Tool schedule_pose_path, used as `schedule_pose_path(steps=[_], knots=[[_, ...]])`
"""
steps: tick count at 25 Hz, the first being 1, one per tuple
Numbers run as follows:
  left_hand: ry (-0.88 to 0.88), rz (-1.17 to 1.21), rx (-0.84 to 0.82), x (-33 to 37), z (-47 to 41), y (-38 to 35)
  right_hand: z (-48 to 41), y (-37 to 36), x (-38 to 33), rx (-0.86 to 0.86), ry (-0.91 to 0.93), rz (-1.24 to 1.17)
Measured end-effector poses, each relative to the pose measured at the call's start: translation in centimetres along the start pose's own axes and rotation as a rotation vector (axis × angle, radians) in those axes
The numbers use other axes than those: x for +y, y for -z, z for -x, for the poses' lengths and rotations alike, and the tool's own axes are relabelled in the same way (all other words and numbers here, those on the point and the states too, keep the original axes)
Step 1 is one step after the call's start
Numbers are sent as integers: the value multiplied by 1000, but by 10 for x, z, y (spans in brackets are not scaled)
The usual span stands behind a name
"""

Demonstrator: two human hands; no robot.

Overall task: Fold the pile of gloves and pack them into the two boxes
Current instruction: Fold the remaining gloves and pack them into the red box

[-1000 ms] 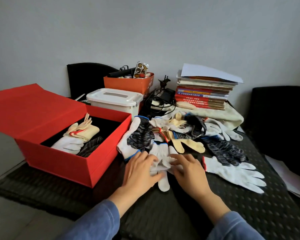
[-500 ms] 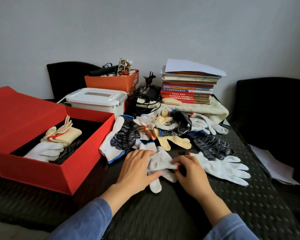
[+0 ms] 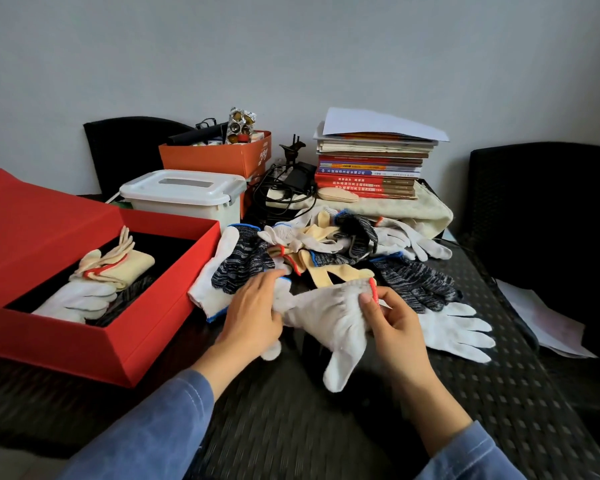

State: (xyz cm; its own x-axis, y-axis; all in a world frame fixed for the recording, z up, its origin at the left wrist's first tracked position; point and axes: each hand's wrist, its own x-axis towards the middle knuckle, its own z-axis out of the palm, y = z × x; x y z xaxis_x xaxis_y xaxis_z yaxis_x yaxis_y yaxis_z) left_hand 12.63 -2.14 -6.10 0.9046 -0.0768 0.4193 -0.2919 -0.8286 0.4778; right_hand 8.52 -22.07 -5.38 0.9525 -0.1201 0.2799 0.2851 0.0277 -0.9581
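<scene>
A white glove with a red cuff edge (image 3: 329, 317) is lifted above the dark table. My right hand (image 3: 390, 323) pinches its cuff, and my left hand (image 3: 253, 313) lies flat with straight fingers on its finger end. Behind them lies a pile of gloves (image 3: 326, 247), white, yellow and dark speckled. Another white glove (image 3: 458, 327) lies flat to the right. The open red box (image 3: 146, 341) on the left holds folded white, yellow and dark gloves (image 3: 101, 282).
A white lidded plastic bin (image 3: 184, 195) and an orange box (image 3: 219, 157) of odds stand behind the red box. A stack of books (image 3: 371, 168) on a cream cloth sits at the back, with cables beside it. Black chairs (image 3: 548, 216) flank the table; papers lie at right.
My right hand has lifted the white glove's cuff off the table and pulled it toward me. My left hand stayed on the glove's other end. The camera view shifted slightly.
</scene>
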Motion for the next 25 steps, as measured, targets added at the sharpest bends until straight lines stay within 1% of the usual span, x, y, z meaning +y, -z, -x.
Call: schedule_pose_path(steps=[1, 2, 3, 4, 5, 6, 7, 8, 10, 11, 13, 14, 15, 16, 18, 20, 22, 23, 25], knots=[[9, 228, 18, 9, 1, 6, 1, -1, -3, -24, -38, -58], [86, 538, -41, 20, 1, 13, 2, -1, -6, -51, -77, -125], [187, 883, -160, 33, 2, 23, 3, -2, -10, -75, -118, -201], [297, 1171, -303, 39, 3, 30, 5, -2, -12, -84, -162, -283], [426, 1344, -441, 43, 4, 37, 6, 0, -14, -75, -205, -348], [506, 1365, -570, 44, 7, 42, 8, 2, -15, -53, -247, -372], [527, 1302, -688, 41, 10, 44, 11, 5, -16, -33, -283, -330], [524, 1202, -770, 37, 14, 43, 15, 9, -15, -20, -307, -229], [531, 968, -814, 27, 22, 36, 26, 19, -12, -55, -307, 25], [521, 846, -817, 24, 25, 31, 30, 27, -13, -99, -281, 168], [420, 617, -802, 24, 26, 26, 31, 44, -15, -197, -193, 551], [342, 526, -783, 25, 25, 23, 28, 51, -16, -223, -161, 731], [265, 460, -745, 30, 24, 22, 24, 57, -18, -206, -137, 872], [194, 382, -678, 33, 23, 22, 18, 61, -19, -147, -106, 969], [97, 135, -510, 41, 18, 24, 5, 65, -17, -18, 5, 1070], [23, -76, -350, 50, 16, 28, -9, 62, -10, -18, 68, 1089], [-87, -97, -225, 60, 19, 25, -23, 54, 2, -67, 23, 1174], [-152, -59, -208, 65, 24, 21, -29, 50, 7, -84, -3, 1261], [-283, 12, -281, 71, 39, 9, -36, 42, 15, -96, -18, 1437]])
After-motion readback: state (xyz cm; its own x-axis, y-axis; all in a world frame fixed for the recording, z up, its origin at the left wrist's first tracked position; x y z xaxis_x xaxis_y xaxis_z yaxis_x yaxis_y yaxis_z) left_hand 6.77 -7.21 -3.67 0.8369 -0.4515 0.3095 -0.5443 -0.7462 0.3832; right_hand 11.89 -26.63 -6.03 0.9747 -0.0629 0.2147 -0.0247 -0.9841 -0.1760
